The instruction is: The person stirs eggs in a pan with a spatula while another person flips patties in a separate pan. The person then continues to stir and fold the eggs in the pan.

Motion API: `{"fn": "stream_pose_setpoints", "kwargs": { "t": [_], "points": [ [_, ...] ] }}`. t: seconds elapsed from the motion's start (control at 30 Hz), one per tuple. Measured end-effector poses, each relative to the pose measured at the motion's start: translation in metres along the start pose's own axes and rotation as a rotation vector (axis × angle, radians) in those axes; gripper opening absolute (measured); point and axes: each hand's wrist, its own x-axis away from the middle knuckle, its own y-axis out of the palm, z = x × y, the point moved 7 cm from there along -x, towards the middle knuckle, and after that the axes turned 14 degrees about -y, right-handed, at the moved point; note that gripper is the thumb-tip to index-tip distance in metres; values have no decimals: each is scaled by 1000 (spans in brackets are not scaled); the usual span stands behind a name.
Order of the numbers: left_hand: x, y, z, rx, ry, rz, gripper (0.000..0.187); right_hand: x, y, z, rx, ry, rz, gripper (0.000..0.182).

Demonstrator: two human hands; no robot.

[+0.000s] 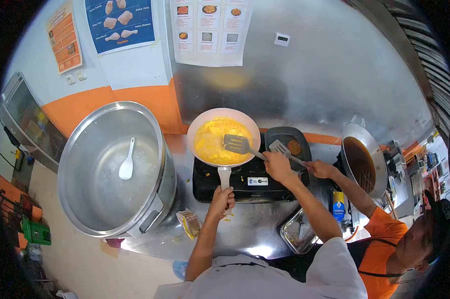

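Observation:
My left hand [222, 201] is wrapped round the light handle of a frying pan [250, 121] on the black gas stove [205, 180]. Yellow egg [210, 142] covers much of the pan's bottom. In my right hand [278, 166] is the handle of a grey slotted spatula [236, 144], its blade over the egg. Just right of it, a co-worker's hand [320, 169] holds another slotted spatula [280, 148] over a dark square pan [303, 135] with a brown patty [294, 147].
A large metal pot [80, 199] with a white rice paddle [127, 164] stands at left. A packet [189, 223] lies nearby. At right are a metal tray [288, 239], a blue-yellow can [338, 206], a wok of dark liquid [380, 164] and the co-worker [384, 234].

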Motion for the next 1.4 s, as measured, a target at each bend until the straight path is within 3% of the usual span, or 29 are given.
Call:
{"fn": "stream_pose_setpoints", "kwargs": {
  "t": [0.03,0.27,0.47,0.5,0.57,0.67,0.77,0.83,0.93,1.03,1.23,1.4],
  "points": [
    [0,0,0,-8,-5,1,19,2,-4,-3,21,-27,83,19],
    [-2,-1,0,-23,0,10,18,37,29,2,-31,112,143,50],
    [0,1,-2,-3,-11,9,18,57,34,0,-35,178,147,54],
    [-1,1,-1,-14,-13,12,18,59,34,1,-35,182,146,54],
    [-2,1,1,-27,-10,15,18,56,28,1,-28,177,216,37],
    [1,0,-3,-4,-5,10,18,50,25,-3,-4,157,124,33],
    [0,0,-1,-23,-8,5,19,30,17,8,-82,146,183,24],
    [-1,-1,-2,-5,-8,14,19,11,8,14,-110,103,121,30],
    [0,-1,-1,-22,8,33,19,-20,-18,4,83,75,43,16],
    [0,-2,-2,-11,-21,48,19,-53,-39,-16,200,85,-52,16],
    [-6,-6,-6,15,-11,12,18,-122,5,5,299,125,-262,24],
    [-5,-6,-8,62,8,23,16,-149,28,14,331,140,-232,30]
  ]
}}
